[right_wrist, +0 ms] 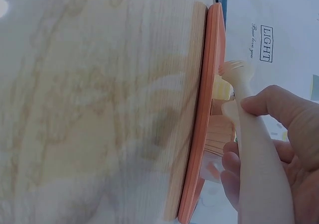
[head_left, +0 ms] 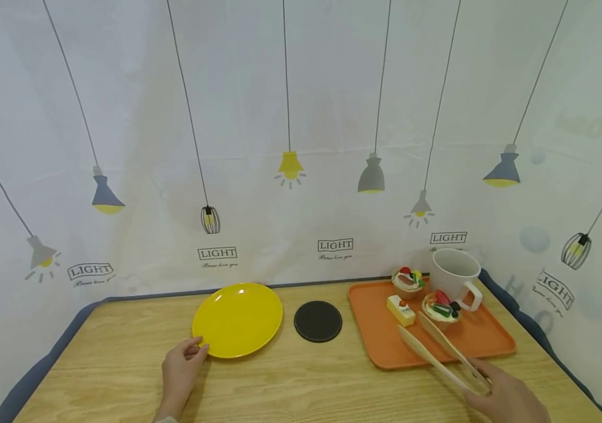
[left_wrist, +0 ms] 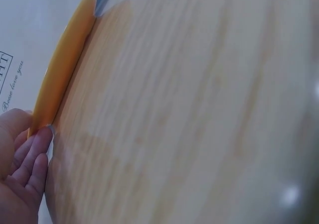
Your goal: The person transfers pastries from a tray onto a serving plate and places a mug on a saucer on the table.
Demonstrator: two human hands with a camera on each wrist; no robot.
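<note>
Currently your left hand (head_left: 181,367) reaches forward from the near edge of the counter (head_left: 269,388) and pinches the yellow plate (head_left: 237,320) at its near-left rim; in the left wrist view your thumb sits on the upper side while your fingers bend in below. The plate lies left of the black coaster (head_left: 318,321). Your right hand (head_left: 509,393) comes in from the lower right and grasps the tongs (head_left: 433,355), thumb along one arm and fingers curled on the other side. The arms of the tongs stand spread, pointing forward and to your left over the orange tray (head_left: 380,346). Their tips are close to the cake (head_left: 401,310); whether they touch it, you cannot tell. Just right of the cake sits the near tart (head_left: 441,308), with the rear tart (head_left: 408,282) behind and the white mug (head_left: 454,276) at the tray's far right.
</note>
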